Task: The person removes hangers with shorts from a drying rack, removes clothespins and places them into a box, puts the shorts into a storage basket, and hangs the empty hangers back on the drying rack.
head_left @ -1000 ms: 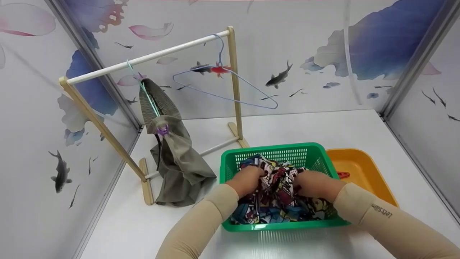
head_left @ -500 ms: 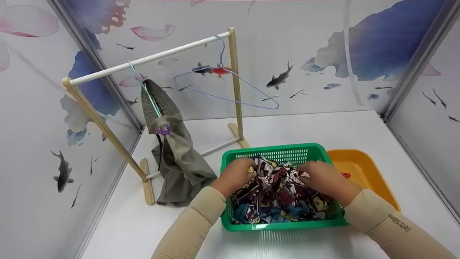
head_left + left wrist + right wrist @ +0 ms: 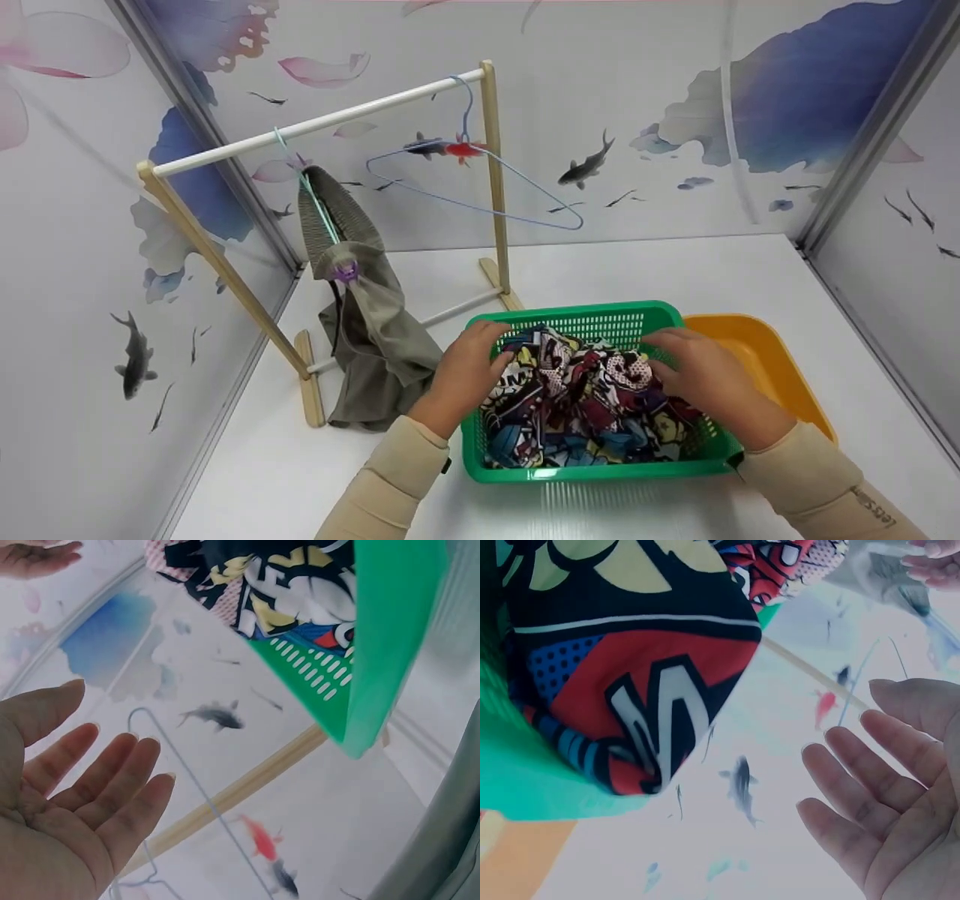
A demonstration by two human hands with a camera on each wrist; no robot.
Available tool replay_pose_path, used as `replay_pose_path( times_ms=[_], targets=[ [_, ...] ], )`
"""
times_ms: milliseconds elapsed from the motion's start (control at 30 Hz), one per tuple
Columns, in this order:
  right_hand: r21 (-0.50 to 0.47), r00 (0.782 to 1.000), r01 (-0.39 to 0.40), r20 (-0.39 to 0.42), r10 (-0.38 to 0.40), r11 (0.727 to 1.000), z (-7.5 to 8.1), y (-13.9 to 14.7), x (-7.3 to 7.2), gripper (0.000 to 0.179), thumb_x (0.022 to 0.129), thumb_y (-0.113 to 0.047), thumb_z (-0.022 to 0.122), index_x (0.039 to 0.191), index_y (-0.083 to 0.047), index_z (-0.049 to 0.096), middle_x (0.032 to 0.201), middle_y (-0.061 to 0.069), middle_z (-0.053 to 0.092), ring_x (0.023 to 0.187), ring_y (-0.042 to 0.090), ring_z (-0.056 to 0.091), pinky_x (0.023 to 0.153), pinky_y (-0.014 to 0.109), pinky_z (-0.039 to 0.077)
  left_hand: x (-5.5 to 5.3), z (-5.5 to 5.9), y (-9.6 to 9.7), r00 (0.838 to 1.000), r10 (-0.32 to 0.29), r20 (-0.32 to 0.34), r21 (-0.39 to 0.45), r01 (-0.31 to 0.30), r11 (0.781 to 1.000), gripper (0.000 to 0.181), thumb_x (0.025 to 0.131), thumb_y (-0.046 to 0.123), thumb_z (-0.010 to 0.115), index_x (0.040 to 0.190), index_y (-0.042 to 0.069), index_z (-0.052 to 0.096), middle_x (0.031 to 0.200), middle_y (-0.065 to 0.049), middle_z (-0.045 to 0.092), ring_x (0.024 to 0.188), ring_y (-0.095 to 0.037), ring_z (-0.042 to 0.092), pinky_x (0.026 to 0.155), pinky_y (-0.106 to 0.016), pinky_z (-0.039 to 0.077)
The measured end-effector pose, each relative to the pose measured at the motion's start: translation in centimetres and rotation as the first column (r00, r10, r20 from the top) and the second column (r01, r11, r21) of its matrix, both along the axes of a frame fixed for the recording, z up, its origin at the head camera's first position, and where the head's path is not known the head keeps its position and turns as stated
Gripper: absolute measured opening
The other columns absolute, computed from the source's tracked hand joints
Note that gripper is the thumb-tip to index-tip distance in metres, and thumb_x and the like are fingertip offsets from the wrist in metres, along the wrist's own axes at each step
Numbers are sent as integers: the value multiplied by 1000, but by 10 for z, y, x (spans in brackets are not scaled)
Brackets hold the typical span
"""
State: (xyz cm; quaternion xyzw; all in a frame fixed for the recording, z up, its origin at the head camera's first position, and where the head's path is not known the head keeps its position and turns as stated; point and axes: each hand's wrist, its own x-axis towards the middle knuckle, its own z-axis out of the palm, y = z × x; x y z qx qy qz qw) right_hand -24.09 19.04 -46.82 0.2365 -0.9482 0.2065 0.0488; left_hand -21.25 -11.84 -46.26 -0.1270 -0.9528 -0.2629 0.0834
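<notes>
Fingers of the left hand (image 3: 465,375) and right hand (image 3: 711,384) are released, loosely spread; between them, a crumpled, multicoloured printed cloth (image 3: 581,409) lies inside the rectangular green plastic basket (image 3: 600,472), long axis running hand to hand.

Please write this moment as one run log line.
left hand: open, empty; right hand: open, empty; patterned cloth: in green basket; gray garment: hung on rack; blue hanger: on rack, bare

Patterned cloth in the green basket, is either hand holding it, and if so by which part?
Nothing is held: the left hand and right hand are both open, clear of the patterned cloth bunched in the green basket.
</notes>
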Motion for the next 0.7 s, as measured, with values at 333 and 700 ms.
replay_pose_path(
  times_ms=[333,700],
  targets=[
    [-55,989,120,94,-114,991,0,21,11,38,92,-11,66,127,1,59,125,28,57,113,47,54,90,61,46,15,7,-15,980,76,-186,43,-69,997,38,90,14,69,126,5,60,121,-12,60,110,-26,60,90,-38,52],
    [-72,973,173,165,-159,982,-12,35,17,39,91,-10,67,126,5,58,125,30,56,102,45,57,85,59,50,25,16,-34,935,179,-307,111,-151,982,36,86,10,73,120,4,63,115,-12,62,97,-23,63,85,-37,54]
  ],
)
